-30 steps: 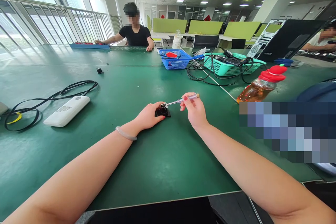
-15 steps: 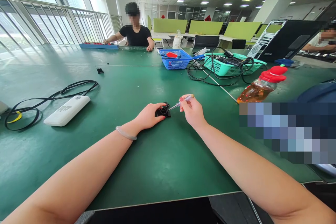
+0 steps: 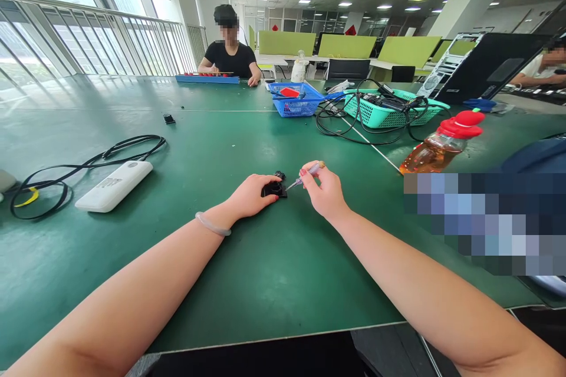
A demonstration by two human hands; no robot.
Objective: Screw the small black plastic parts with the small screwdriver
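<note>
Under the fingers of my left hand [image 3: 253,195] lies a small black part [image 3: 275,189], flat on the green table [image 3: 265,283]. Thumb and fingers grip it from its left side, and a dark knob-like bit shows at its far edge. My right hand [image 3: 326,189] pinches a screwdriver [image 3: 309,174] with a clear handle. The tool slants down to the left, its tip at the right edge of the black part; whether the tip touches it I cannot tell.
A white power bank [image 3: 114,186] with a black cable [image 3: 110,150] lies on the left. Further back stand a blue basket [image 3: 295,107], a green basket [image 3: 375,118] and a tilted bottle [image 3: 431,153]. Across the table a person [image 3: 230,59] sits by a blue tray [image 3: 207,79].
The screwdriver tip has shifted slightly down and right, from over the black part to its right edge. Across the table, the blue tray has slid right.
</note>
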